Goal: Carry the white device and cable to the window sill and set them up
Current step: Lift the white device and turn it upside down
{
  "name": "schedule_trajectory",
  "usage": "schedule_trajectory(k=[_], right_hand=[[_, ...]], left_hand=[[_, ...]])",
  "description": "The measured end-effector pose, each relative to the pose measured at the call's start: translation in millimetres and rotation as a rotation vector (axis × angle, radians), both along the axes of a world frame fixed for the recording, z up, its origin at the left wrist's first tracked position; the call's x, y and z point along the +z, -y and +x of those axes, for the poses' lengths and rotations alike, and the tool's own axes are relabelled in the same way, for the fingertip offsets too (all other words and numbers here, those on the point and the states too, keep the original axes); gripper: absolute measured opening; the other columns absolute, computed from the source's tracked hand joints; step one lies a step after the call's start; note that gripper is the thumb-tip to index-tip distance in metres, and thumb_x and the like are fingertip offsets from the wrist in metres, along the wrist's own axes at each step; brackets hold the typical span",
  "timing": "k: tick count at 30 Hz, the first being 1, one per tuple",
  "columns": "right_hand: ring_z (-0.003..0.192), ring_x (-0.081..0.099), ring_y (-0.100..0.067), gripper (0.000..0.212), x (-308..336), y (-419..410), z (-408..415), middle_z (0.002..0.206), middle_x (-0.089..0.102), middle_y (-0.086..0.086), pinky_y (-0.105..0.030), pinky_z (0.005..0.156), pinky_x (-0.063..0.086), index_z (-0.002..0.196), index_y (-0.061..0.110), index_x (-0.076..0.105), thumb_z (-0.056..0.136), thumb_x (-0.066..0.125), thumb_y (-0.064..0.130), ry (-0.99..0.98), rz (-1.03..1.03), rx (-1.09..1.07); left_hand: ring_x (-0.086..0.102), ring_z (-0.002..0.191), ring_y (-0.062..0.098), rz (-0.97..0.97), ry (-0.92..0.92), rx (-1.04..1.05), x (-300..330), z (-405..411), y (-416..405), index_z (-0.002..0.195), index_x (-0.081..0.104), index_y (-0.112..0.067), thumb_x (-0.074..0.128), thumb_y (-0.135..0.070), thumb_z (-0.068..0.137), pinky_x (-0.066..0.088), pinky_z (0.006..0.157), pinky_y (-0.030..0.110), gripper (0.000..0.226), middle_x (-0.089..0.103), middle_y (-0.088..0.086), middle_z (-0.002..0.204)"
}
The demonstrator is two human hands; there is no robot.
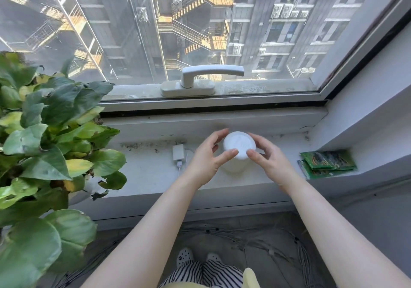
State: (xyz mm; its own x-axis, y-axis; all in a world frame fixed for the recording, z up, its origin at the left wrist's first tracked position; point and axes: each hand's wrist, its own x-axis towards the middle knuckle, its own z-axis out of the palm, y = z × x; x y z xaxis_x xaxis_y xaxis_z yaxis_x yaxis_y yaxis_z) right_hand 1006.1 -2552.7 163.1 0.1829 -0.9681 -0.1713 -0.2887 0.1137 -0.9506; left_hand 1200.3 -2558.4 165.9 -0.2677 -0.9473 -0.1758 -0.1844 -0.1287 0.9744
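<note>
The white device (238, 148), a round upright cylinder, stands on the window sill (146, 176) below the window handle. My left hand (205, 156) cups its left side, thumb against the top rim and fingers curled behind it. On the other side my right hand (268, 156) touches the rim with thumb and fingertips. A white power adapter (178, 152) lies flat on the sill just left of my left hand. Its thin white cable (179, 169) leaves the near end; the cable's run toward the device is hidden by my hand.
A large leafy potted plant (51, 136) fills the left end of the sill. Green packets (327, 162) lie stacked at the right end by the wall. The white window handle (206, 76) juts out above. Several loose cables (255, 241) cover the floor near my feet.
</note>
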Motion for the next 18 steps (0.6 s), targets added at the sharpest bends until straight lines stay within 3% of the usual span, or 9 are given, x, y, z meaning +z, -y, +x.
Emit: schedule_trajectory(k=[5,9,15,18], right_hand=[[0.123,0.056,-0.011,0.065,-10.1,3.6,-2.6,0.129,0.063,0.005,-0.032,0.099,0.048,0.127,0.029,0.057,0.069,0.072,0.055,0.072,-0.01,0.021],[0.119,0.058,-0.009,0.053,-7.2,3.5,-1.2,0.126,0.064,0.005,-0.026,0.092,0.049,0.121,0.034,0.058,0.071,0.071,0.047,0.083,-0.019,0.024],[0.109,0.062,-0.006,0.05,13.7,3.5,6.5,0.118,0.068,0.009,-0.021,0.086,0.048,0.117,0.038,0.06,0.07,0.067,0.054,0.066,-0.027,0.035],[0.112,0.062,-0.011,0.065,27.1,1.7,11.3,0.119,0.068,0.006,-0.027,0.087,0.052,0.122,0.034,0.059,0.065,0.071,0.063,0.082,-0.02,0.076]], left_hand=[[0.05,0.129,0.005,0.026,-0.046,-0.035,-3.9,-0.1,-1.9,0.139,0.046,-0.017,0.074,-0.014,0.079,0.034,0.114,0.026,0.066,0.055,-0.002,0.138],[0.052,0.126,0.005,-0.005,-0.027,-0.018,-4.2,0.2,-1.4,0.137,0.049,-0.016,0.075,-0.013,0.077,0.038,0.109,0.021,0.065,0.058,-0.003,0.135],[0.061,0.115,0.01,-0.074,-0.059,0.071,4.2,2.3,-2.1,0.124,0.06,-0.016,0.078,-0.023,0.074,0.047,0.101,0.026,0.054,0.066,-0.001,0.123],[0.067,0.104,0.011,-0.03,-0.133,0.146,14.4,5.8,-4.4,0.116,0.064,-0.018,0.075,-0.039,0.068,0.052,0.09,0.025,0.054,0.071,-0.001,0.113]])
